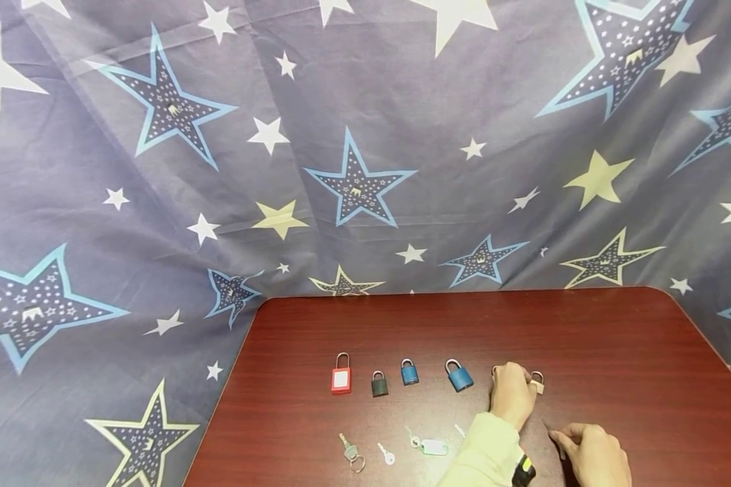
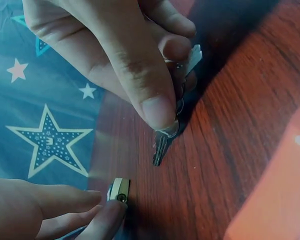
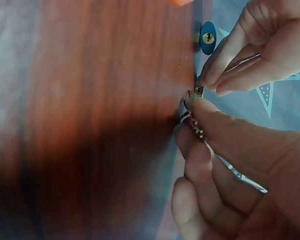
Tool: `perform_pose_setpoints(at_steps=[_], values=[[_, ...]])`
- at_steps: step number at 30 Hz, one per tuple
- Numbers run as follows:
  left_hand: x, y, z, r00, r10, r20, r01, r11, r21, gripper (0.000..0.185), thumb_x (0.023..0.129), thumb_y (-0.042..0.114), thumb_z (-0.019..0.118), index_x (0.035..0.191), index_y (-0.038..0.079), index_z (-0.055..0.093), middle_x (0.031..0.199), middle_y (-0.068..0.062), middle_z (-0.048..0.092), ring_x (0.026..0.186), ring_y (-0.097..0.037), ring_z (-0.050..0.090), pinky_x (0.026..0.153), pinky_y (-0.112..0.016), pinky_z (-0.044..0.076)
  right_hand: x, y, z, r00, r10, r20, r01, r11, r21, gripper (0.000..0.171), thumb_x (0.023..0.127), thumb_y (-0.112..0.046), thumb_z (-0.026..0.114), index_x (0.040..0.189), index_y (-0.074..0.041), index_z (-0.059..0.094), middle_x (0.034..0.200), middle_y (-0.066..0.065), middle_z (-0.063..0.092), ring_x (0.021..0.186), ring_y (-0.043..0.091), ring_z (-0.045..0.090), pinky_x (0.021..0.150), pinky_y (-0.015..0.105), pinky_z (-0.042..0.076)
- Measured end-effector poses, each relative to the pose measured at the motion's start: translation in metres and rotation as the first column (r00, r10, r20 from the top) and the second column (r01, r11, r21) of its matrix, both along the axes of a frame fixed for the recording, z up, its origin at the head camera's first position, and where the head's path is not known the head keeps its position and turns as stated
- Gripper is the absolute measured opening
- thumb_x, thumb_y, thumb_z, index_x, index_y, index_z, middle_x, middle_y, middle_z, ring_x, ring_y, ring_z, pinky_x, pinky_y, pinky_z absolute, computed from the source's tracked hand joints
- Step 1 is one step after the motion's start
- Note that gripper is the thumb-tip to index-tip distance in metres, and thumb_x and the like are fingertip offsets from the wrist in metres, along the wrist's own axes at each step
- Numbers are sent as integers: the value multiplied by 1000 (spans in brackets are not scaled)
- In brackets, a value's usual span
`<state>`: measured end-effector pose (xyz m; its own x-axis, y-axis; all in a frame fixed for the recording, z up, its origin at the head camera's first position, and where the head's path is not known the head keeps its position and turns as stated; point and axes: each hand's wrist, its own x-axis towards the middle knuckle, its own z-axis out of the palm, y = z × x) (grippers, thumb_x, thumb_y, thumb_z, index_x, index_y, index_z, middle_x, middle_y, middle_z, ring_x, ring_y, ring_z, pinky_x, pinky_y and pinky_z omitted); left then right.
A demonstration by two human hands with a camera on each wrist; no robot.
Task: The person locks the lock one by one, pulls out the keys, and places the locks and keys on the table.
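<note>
My left hand (image 1: pixel 513 393) pinches a small brass padlock (image 1: pixel 537 387) by its sides, and its keyhole end shows in the left wrist view (image 2: pixel 121 191). Close to it, my right hand (image 1: pixel 593 454) holds a key (image 2: pixel 161 149) between thumb and fingers, blade pointing out past the thumb tip. A ring and short chain (image 3: pixel 196 126) hang from the key inside the right hand's fingers. In the right wrist view, the key tip is right by the padlock's keyhole (image 3: pixel 198 91). The shackle (image 1: pixel 494 370) of another padlock shows behind the left hand, its body hidden.
Left along the row lie a red padlock (image 1: pixel 341 380), a black one (image 1: pixel 380 386) and two blue ones (image 1: pixel 409 374). Nearer are a key on a ring (image 1: pixel 350 450), a small key (image 1: pixel 387 454), a tagged key (image 1: pixel 434 447) and another key (image 1: pixel 459 430) by the sleeve.
</note>
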<state>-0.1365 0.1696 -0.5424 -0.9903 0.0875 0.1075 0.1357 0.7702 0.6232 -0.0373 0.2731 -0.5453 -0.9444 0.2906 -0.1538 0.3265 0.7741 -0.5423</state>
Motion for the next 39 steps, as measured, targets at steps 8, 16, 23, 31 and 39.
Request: perform_pose_setpoints(at_steps=[8, 16, 23, 31, 39], values=[[0, -3, -2, 1000, -27, 12, 26, 999, 48, 7, 74, 14, 81, 71, 20, 78, 71, 10, 70, 74, -11, 65, 66, -21, 51, -7, 6, -4, 998, 23, 57, -23, 1000, -11, 25, 92, -37, 69, 90, -13, 76, 87, 18, 72, 82, 47, 66, 67, 59, 49], [-3, -22, 9, 996, -67, 54, 55, 977, 205, 7, 77, 12, 78, 79, 18, 79, 72, 11, 73, 68, 6, 61, 61, -11, 47, -9, 10, -1, 999, 32, 19, -32, 999, 39, 26, 89, -31, 73, 99, -6, 77, 102, 34, 67, 89, 59, 61, 73, 66, 48], [-6, -46, 19, 992, -128, 17, 118, 953, 280, 10, 80, 7, 75, 86, 13, 79, 72, 11, 73, 64, 14, 56, 61, -4, 43, -20, 21, 1, 999, 24, 49, -26, 998, 57, 34, 89, -33, 73, 105, -3, 74, 105, 34, 66, 88, 58, 62, 68, 64, 50], [-5, -102, 30, 980, -193, -56, 201, 934, 296, 11, 87, 11, 73, 97, 13, 77, 84, 6, 74, 71, 10, 59, 65, -7, 47, -25, 36, 0, 997, -3, 79, -3, 997, 74, 51, 88, -50, 69, 112, -5, 70, 113, 32, 65, 94, 59, 61, 68, 62, 49], [12, -159, 38, 981, -164, -107, 186, 952, 245, 22, 93, 22, 70, 114, 15, 71, 104, 3, 72, 92, -6, 66, 83, -26, 54, -26, 39, 5, 999, 29, 40, -33, 995, 98, 46, 93, -41, 66, 113, 0, 68, 114, 31, 65, 99, 57, 60, 72, 64, 48]])
